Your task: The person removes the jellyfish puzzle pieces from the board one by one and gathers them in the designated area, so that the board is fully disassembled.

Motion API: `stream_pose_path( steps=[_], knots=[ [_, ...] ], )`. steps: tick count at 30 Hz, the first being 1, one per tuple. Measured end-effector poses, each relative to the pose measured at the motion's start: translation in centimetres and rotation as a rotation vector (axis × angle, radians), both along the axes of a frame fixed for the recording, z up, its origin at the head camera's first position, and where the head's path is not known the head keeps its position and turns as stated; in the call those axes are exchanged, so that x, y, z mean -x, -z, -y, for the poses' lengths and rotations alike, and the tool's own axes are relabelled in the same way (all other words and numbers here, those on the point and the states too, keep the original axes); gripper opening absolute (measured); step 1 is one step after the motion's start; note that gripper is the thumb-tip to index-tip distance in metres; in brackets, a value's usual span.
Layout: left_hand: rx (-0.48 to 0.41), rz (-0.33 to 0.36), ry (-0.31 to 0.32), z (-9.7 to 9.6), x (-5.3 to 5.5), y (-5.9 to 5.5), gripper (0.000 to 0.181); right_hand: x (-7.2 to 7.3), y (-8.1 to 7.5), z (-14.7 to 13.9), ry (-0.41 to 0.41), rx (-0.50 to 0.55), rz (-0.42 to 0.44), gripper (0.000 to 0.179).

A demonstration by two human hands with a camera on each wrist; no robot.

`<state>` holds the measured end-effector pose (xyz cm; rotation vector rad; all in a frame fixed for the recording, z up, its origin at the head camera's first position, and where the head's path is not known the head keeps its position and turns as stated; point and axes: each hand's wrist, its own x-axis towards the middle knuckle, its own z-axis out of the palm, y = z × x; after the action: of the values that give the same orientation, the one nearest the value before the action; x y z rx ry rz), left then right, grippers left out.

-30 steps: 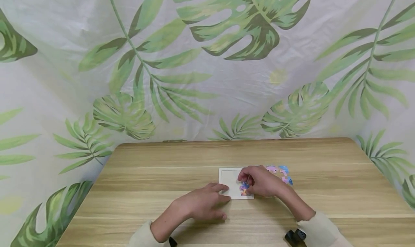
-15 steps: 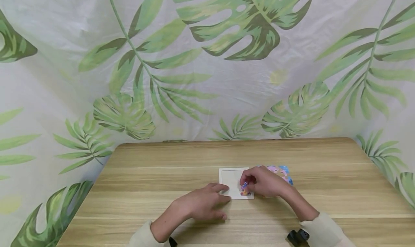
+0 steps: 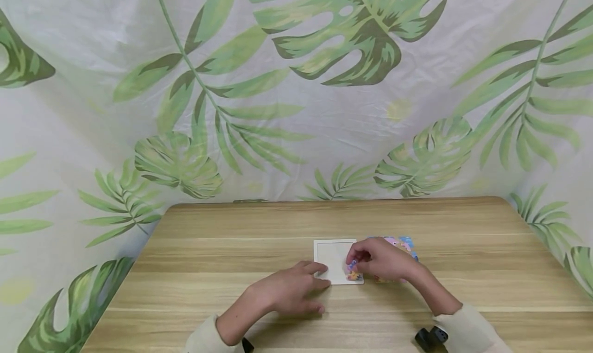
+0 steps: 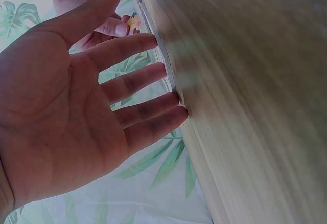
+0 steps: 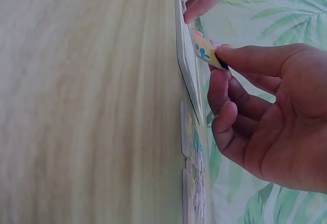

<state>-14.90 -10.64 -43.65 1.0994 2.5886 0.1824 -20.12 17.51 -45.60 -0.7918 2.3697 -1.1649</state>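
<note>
A pale square puzzle tray [image 3: 332,250] with a raised border lies on the wooden table. My right hand [image 3: 386,260] pinches a colourful puzzle piece [image 3: 354,276] between thumb and fingers over the tray's near right corner. In the right wrist view this puzzle piece [image 5: 205,50] is tilted, one end close over the tray [image 5: 190,63]. With fingers spread and nearly straight, my left hand [image 3: 292,289] rests its fingertips at the tray's left side. The left wrist view shows the left palm [image 4: 66,101] and those fingertips right at the tray's edge.
Several joined or closely laid puzzle pieces [image 3: 407,244] lie just right of the tray, partly hidden under the right hand. Behind the wooden table [image 3: 241,229] hangs a leaf-patterned cloth [image 3: 324,137]. A black device [image 3: 431,337] sits by the right sleeve.
My right hand has shifted slightly right, and the puzzle piece has moved with it toward the tray's near right corner. The left hand and the tray have stayed in place.
</note>
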Motion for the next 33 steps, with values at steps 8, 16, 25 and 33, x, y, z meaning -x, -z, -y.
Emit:
stream_pose_path(
  steps=[8,16,25,33],
  knots=[
    [0.006,0.014,-0.004,-0.1,0.1,0.1,0.055,-0.2,-0.2,-0.9,-0.013,0.003,-0.016,0.005],
    [0.004,0.019,-0.006,0.0,0.0,0.0,0.056,-0.5,0.0,-2.6,-0.011,-0.004,-0.031,0.005],
    [0.015,0.015,-0.014,0.1,-0.1,0.1,0.055,-1.1,-0.3,-5.1,0.005,0.044,0.031,0.009],
    [0.02,0.013,-0.018,0.1,-0.1,-0.1,0.056,-1.4,0.1,-8.1,0.02,0.029,0.011,0.01]
  ],
)
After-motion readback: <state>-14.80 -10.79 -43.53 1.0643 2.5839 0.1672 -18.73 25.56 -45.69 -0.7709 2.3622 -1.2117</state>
